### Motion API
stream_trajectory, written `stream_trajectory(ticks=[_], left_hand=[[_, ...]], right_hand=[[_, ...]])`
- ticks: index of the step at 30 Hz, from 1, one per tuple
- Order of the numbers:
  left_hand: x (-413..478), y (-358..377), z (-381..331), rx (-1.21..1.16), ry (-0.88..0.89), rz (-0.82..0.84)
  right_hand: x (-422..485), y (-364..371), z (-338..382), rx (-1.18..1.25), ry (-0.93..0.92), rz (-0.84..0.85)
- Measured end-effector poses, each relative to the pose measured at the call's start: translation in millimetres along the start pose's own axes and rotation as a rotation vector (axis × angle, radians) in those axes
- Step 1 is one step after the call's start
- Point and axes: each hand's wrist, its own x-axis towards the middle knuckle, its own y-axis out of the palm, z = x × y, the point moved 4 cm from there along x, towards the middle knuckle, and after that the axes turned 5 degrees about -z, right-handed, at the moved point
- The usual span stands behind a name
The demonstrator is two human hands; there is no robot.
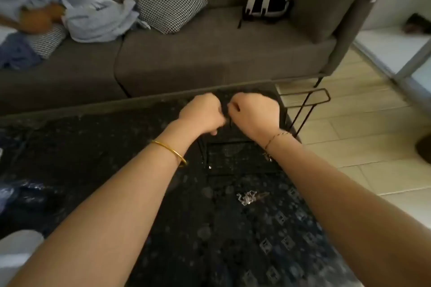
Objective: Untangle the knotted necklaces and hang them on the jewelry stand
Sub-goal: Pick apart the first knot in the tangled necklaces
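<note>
Necklaces (248,197) are lying in a small silvery tangle on the dark patterned cloth (210,251), between the two forearms and closer to the right one. The heap is stretching roughly left to right, with a darker end trailing off to the right.

Just beyond it the jewelry stand (233,158), a black wire frame with a mesh base, is standing on the same cloth. Its upper part is hiding under the hands, so I cannot tell whether anything is hanging on it.

Above the stand, the left hand (203,112) and the right hand (254,112) are hovering knuckles up, almost touching. The right hand's fingers are curling in and seem to be pinching a thin dark strand (230,122) that is dropping between the hands. The left hand's fingers are curling in too, but what they are holding, if anything, is not showing.

Judging from this, the next reach is coming back toward the body: the tangle is sitting on the near side of both hands and low, and the right hand is the nearer one to it.

Farthest off, a grey sofa (210,60) is running across the view.
</note>
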Motion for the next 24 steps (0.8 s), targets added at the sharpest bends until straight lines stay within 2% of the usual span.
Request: stream_trajectory(ticks=[2, 4, 10, 14, 16, 19, 22, 23, 24], left_hand=[[7, -3, -5, 0.110, 0.068, -0.177], [1, -14, -9, 0.171, 0.116, -0.330], [6, 9, 0, 0.200, 0.249, -0.604], [1, 40, 9, 0.041, 0.322, -0.857], [-8, 52, 12, -0.048, 0.344, -0.932], [-33, 80, 18, -0.076, 0.367, -0.986], [-65, 116, 17, -0.016, 0.507, -1.143], [-71, 129, 18, -0.032, 0.531, -1.137], [-71, 144, 20, -0.055, 0.523, -1.059]], right_hand=[[-3, 3, -4, 0.035, -0.063, -0.154], [-9, 3, -5, 0.022, -0.125, -0.237], [-23, 26, -8, -0.052, -0.264, -0.446], [-53, 39, -19, 0.038, -0.290, -0.606], [-69, 40, -24, 0.047, -0.280, -0.671], [-100, 49, -28, 0.069, -0.235, -0.657], [-126, 73, -46, 0.088, -0.111, -0.529], [-133, 82, -55, 0.105, -0.055, -0.470], [-141, 93, -65, 0.117, -0.005, -0.406]])
